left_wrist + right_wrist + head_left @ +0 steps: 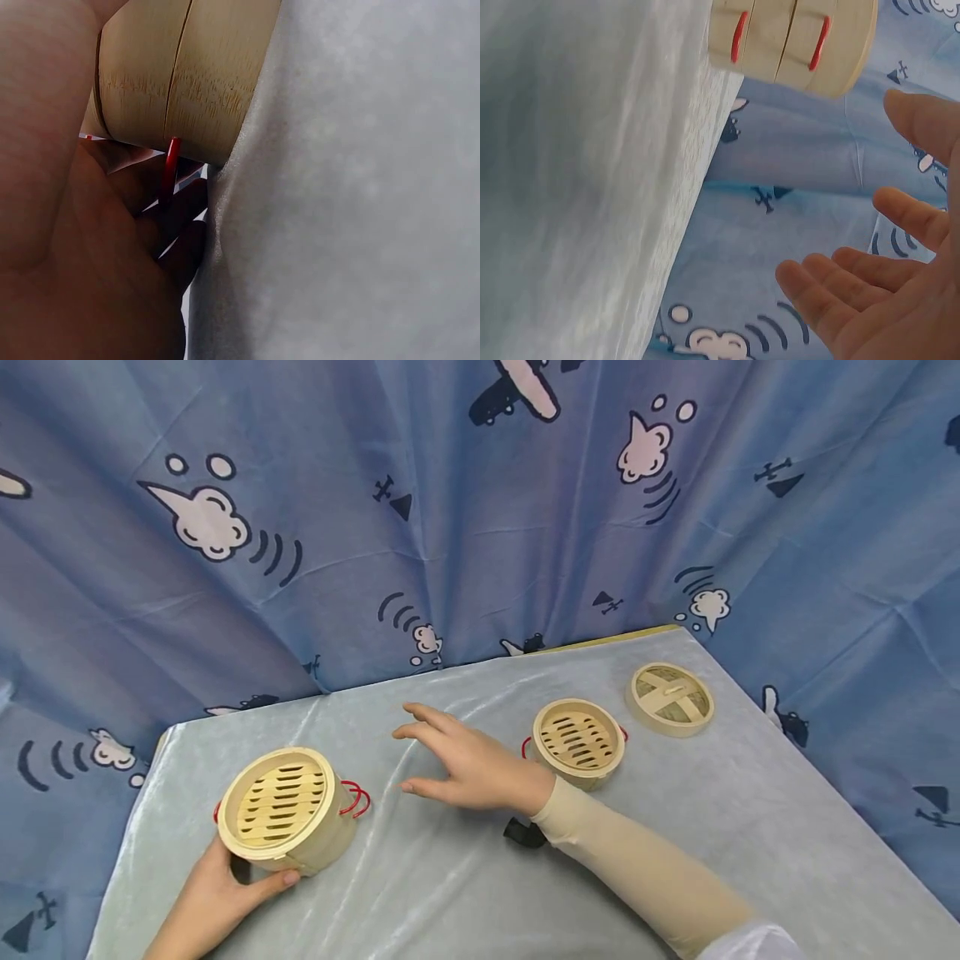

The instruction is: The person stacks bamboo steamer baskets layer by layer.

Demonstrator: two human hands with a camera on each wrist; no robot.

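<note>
At the left of the head view stands a stack of two bamboo steamer baskets (318, 847), its slatted base showing inside the top one. Red loop handles (356, 799) stick out from its side. My left hand (210, 893) grips the stack at its near left side, thumb along the front wall. In the left wrist view, fingers (180, 214) lie beside a red handle (171, 166) low on the wall. My right hand (472, 764) hovers over the table, fingers spread and holding nothing. In the right wrist view, the stacked steamer (791, 41) is apart from that hand.
Right of my right hand, a single bamboo steamer basket (577, 739) with red handles sits partly behind the wrist. A round bamboo lid (672, 700) lies farther back to the right. The table (420, 893) has a pale velvety cloth; a patterned blue curtain (480, 527) hangs behind.
</note>
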